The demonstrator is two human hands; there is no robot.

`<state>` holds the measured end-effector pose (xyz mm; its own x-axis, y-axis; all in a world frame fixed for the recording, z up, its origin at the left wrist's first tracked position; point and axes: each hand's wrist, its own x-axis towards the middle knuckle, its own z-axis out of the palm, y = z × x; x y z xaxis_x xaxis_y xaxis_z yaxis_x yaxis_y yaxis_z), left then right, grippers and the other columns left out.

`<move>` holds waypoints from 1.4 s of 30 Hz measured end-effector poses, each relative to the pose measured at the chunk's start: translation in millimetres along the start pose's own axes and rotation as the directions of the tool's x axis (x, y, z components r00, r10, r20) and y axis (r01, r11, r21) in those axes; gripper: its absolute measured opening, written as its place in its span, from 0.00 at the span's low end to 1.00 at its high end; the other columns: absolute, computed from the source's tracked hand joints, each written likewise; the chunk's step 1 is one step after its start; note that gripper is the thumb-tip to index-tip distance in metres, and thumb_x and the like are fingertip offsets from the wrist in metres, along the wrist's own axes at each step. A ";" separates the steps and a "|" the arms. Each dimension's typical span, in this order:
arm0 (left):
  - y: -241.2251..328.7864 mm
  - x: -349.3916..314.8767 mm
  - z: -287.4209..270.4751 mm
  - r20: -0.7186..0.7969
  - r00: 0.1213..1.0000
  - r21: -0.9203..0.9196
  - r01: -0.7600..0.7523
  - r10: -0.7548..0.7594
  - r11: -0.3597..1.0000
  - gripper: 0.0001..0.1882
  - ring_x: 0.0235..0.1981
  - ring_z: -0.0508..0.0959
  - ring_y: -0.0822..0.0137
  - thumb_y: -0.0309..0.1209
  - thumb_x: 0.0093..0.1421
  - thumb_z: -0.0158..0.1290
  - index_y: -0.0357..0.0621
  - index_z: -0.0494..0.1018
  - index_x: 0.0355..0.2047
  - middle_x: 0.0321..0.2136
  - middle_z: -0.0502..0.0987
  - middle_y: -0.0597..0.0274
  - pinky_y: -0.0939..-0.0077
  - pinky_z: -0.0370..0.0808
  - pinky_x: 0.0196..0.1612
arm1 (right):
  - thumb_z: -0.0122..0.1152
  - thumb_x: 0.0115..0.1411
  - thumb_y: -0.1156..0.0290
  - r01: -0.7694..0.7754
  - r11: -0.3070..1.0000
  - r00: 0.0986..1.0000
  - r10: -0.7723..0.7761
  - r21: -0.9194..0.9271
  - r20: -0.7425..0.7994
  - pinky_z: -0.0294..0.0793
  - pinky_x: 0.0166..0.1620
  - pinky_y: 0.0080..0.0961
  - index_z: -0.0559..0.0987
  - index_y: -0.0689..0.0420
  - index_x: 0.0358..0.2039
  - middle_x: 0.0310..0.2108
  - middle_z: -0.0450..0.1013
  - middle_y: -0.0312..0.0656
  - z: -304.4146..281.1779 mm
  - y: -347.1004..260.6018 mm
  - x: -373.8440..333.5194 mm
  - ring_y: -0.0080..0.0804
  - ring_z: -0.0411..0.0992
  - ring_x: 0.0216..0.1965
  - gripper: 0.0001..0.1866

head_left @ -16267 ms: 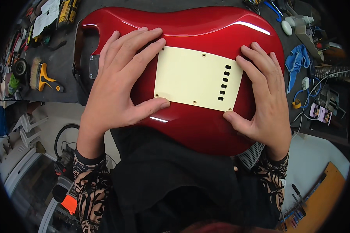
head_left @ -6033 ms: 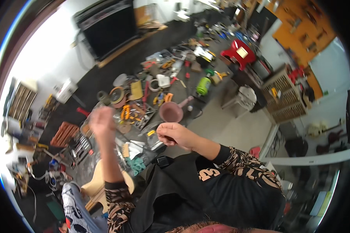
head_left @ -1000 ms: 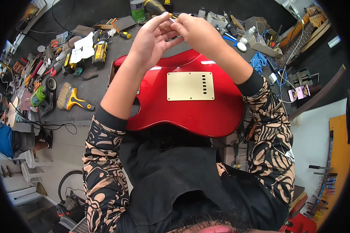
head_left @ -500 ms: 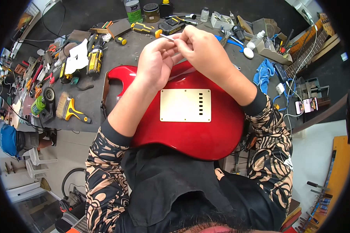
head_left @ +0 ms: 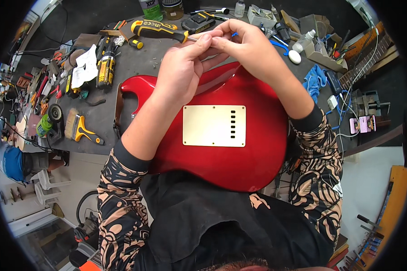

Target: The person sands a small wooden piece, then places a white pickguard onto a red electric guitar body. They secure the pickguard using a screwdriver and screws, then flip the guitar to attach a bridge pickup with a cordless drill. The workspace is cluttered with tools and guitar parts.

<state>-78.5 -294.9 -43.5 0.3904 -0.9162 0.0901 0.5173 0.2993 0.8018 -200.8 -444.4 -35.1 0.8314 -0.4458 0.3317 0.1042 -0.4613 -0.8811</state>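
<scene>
A red electric guitar body lies back up in front of me, with a cream cover plate screwed onto it. Above its far edge my two hands meet. A screwdriver with a yellow and black handle points left, its shaft running in between my fingers. My left hand is closed, thumb and fingers pinching the shaft. My right hand is pinched at the shaft's far end; whatever lies between those fingertips is hidden.
Left on the dark bench are a cordless drill, a brush and many tools. Behind my hands sits a battery pack. To the right lie a blue cloth, cables and a parts box. Another guitar neck stands far right.
The screwdriver's handle has swung into plain side view, pointing left. My left thumb has closed in on the shaft. Both hands have shifted slightly, and the view has moved a little.
</scene>
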 end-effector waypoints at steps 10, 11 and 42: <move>9.5 -8.1 -5.9 0.033 0.999 0.356 -0.010 -0.002 0.934 0.21 0.54 0.86 0.56 0.35 0.79 0.50 0.27 0.76 0.60 0.49 0.85 0.45 0.60 0.83 0.62 | 0.67 0.69 0.72 0.138 0.964 0.973 -0.175 -0.227 -0.148 0.78 0.45 0.23 0.86 0.61 0.45 0.38 0.81 0.39 -16.6 -2.3 -30.2 0.26 0.79 0.39 0.08; 13.5 -9.6 -10.5 0.027 0.999 0.419 0.008 -0.022 0.908 0.20 0.54 0.86 0.57 0.35 0.78 0.50 0.28 0.77 0.58 0.47 0.86 0.46 0.60 0.83 0.62 | 0.66 0.70 0.73 0.098 0.982 0.975 -0.127 -0.162 -0.180 0.78 0.46 0.23 0.86 0.61 0.45 0.38 0.81 0.39 -16.8 -2.7 -37.0 0.27 0.79 0.39 0.07; -6.9 -48.0 25.4 0.221 0.935 0.383 -0.345 0.278 0.857 0.08 0.42 0.89 0.62 0.18 0.68 0.62 0.30 0.80 0.46 0.37 0.86 0.51 0.66 0.88 0.50 | 0.66 0.70 0.74 -0.212 0.976 0.977 0.209 0.047 0.047 0.76 0.48 0.21 0.82 0.62 0.45 0.39 0.78 0.33 -18.3 -38.3 -117.3 0.19 0.74 0.41 0.06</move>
<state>-120.1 -259.7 -38.3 0.3404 -0.8324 0.4373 0.0171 0.4704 0.8823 -312.3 -388.5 -34.1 0.8595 -0.4959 0.1237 -0.0483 -0.3196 -0.9463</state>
